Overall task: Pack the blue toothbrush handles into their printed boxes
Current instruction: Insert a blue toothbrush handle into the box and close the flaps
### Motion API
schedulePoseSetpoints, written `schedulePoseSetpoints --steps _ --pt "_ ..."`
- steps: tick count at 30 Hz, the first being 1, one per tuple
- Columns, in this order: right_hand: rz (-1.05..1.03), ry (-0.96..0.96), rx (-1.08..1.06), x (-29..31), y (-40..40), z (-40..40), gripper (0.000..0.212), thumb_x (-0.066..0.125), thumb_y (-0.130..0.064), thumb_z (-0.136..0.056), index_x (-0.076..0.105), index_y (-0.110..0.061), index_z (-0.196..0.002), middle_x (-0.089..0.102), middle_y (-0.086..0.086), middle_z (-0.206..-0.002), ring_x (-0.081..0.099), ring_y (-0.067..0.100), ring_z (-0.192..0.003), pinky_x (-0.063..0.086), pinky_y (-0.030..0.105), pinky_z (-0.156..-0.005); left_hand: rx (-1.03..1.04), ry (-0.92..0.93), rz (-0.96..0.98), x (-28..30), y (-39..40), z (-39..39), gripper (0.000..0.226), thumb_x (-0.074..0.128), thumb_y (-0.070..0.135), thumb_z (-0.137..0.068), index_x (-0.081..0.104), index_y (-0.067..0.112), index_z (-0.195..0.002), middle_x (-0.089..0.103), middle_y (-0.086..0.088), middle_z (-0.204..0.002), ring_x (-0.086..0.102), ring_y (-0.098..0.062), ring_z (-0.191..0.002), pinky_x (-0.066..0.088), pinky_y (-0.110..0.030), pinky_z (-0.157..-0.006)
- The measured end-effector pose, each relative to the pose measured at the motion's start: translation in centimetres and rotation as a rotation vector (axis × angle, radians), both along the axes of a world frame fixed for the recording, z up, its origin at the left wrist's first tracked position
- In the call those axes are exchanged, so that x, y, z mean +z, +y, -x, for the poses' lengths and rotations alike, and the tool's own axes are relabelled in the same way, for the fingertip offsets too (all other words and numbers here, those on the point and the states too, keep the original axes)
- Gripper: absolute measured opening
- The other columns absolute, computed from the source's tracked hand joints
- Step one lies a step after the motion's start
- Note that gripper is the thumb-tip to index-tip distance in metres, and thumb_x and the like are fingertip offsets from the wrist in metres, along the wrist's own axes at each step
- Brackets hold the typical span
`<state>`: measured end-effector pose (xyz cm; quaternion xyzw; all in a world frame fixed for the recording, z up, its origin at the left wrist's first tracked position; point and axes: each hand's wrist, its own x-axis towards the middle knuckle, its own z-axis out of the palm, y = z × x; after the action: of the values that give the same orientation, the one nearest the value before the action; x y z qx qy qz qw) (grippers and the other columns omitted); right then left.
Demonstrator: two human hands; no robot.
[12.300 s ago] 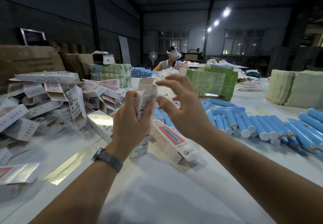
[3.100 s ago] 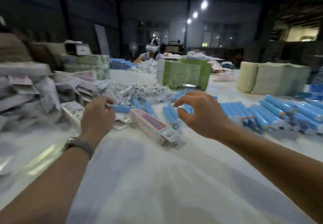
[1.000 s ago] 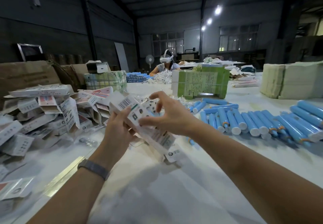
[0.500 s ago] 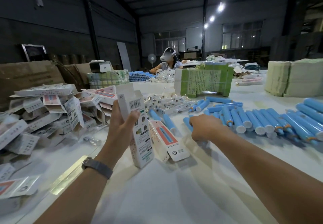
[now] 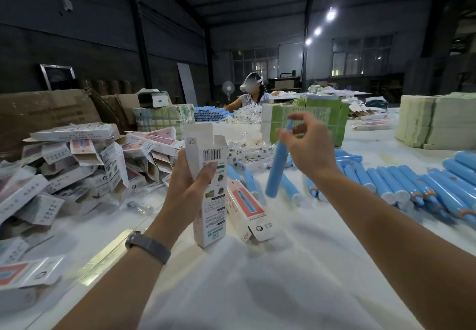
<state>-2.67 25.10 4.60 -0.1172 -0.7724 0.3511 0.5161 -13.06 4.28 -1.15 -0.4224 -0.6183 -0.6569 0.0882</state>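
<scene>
at nine o'clock a heap of boxes (image 5: 77, 164) sprawls over the table (image 5: 257, 291), flaps open, print too small to read; the heap runs off the left edge, and one flat box (image 5: 28, 273) at eight o'clock is half cut off there. brown cartons (image 5: 43, 113) stand behind the heap.

my left hand (image 5: 188, 188), a watch (image 5: 147, 246) on its wrist, grips an upright box (image 5: 210, 193) near the middle, fingers curled round its back and thumb pressed on the front under the barcode. its top flap stands open; its foot seems to rest on the table, though i cannot tell for sure. what is inside is hidden. just right of it, at six o'clock from the flap, a closed box (image 5: 248, 208) lies on the table, partly covered by the one i hold.

my right hand (image 5: 309, 146) pinches a blue handle (image 5: 277, 167) near its top, held nearly upright in the air just right of the open box, not touching it. my thumb and palm hide the upper end, so only a sliver shows between the fingers.

at three o'clock a row of handles (image 5: 399, 183) lies side by side and runs off the right edge. at twelve o'clock sits a green bundle (image 5: 309, 121), partly behind my hand, with another person (image 5: 251, 95) beyond it, and at two o'clock pale stacks (image 5: 435, 121).
</scene>
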Motion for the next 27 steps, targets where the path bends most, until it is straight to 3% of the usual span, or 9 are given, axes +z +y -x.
schedulePoseSetpoints --steps 3,5,10,13,17,21,24,27 --pt "0.022 0.251 0.060 2.2 -1.9 -0.9 0.025 0.070 -0.025 -0.090 0.060 -0.014 -0.110 0.062 -0.009 -0.074 0.059 -0.006 -0.063 0.048 0.009 -0.058 0.053 0.045 0.022 -0.2 -0.1 0.2 0.027 0.055 0.037 -0.091 0.046 0.033 -0.117 0.062 0.005 -0.115 0.067 -0.009 -0.102 0.060 -0.030 -0.076" --pt "0.073 0.371 0.122 3.6 -3.3 -1.6 0.024 0.069 -0.026 -0.091 0.058 -0.016 -0.110 0.066 -0.001 -0.080 0.064 0.004 -0.069 0.052 0.015 -0.062 0.043 0.065 0.039 -0.2 -0.1 -0.1 0.028 0.053 0.041 -0.090 0.045 0.029 -0.114 0.062 0.002 -0.112 0.066 -0.017 -0.101 0.061 -0.038 -0.078" --pt "0.193 0.574 0.280 5.5 -5.7 -3.2 0.024 0.069 -0.020 -0.091 0.049 -0.027 -0.101 0.067 0.007 -0.083 0.064 0.010 -0.066 0.053 0.023 -0.061 0.037 0.247 0.079 0.1 -0.1 -1.2 0.029 0.049 0.049 -0.088 0.043 0.026 -0.104 0.058 0.009 -0.086 0.059 -0.016 -0.068 0.059 -0.035 -0.059" --pt "0.139 0.529 0.274 5.2 -6.7 -3.2 0.027 0.071 -0.021 -0.089 0.047 -0.027 -0.100 0.069 0.010 -0.090 0.068 0.016 -0.071 0.056 0.026 -0.062 0.032 0.308 0.106 -0.1 0.3 -1.6 0.019 0.053 0.043 -0.094 0.040 0.032 -0.102 0.060 0.014 -0.085 0.062 -0.011 -0.066 0.055 -0.027 -0.051" --pt "0.114 0.457 0.313 4.3 -7.4 -2.5 0.029 0.072 -0.022 -0.089 0.046 -0.030 -0.098 0.070 0.004 -0.090 0.070 0.018 -0.075 0.057 0.027 -0.060 0.054 0.342 0.118 -0.3 0.4 -1.4 0.015 0.051 0.033 -0.096 0.037 0.033 -0.099 0.060 0.031 -0.089 0.066 0.003 -0.074 0.052 -0.014 -0.055" --pt "0.136 0.446 0.351 4.4 -7.3 -2.4 0.028 0.072 -0.023 -0.089 0.046 -0.031 -0.097 0.071 -0.004 -0.082 0.070 0.015 -0.073 0.055 0.023 -0.056 0.075 0.343 0.086 -0.2 0.3 -1.2 0.015 0.052 0.033 -0.096 0.038 0.033 -0.102 0.063 0.016 -0.090 0.068 0.004 -0.080 0.053 -0.012 -0.057" --pt "0.109 0.384 0.322 4.4 -7.0 -2.4 0.027 0.071 -0.025 -0.089 0.046 -0.032 -0.097 0.071 -0.015 -0.077 0.070 0.014 -0.079 0.060 0.032 -0.062 0.099 0.357 0.096 -0.2 0.4 -1.2 0.016 0.052 0.032 -0.097 0.037 0.035 -0.101 0.063 0.030 -0.092 0.067 0.008 -0.078 0.050 -0.009 -0.054" --pt "0.073 0.349 0.319 4.4 -7.0 -2.5 0.025 0.069 -0.027 -0.091 0.046 -0.035 -0.098 0.072 -0.011 -0.082 0.070 0.014 -0.084 0.060 0.040 -0.071 0.107 0.344 0.097 -0.1 0.1 -1.1 0.018 0.053 0.040 -0.097 0.036 0.036 -0.102 0.061 0.034 -0.095 0.067 0.008 -0.080 0.052 -0.010 -0.055"
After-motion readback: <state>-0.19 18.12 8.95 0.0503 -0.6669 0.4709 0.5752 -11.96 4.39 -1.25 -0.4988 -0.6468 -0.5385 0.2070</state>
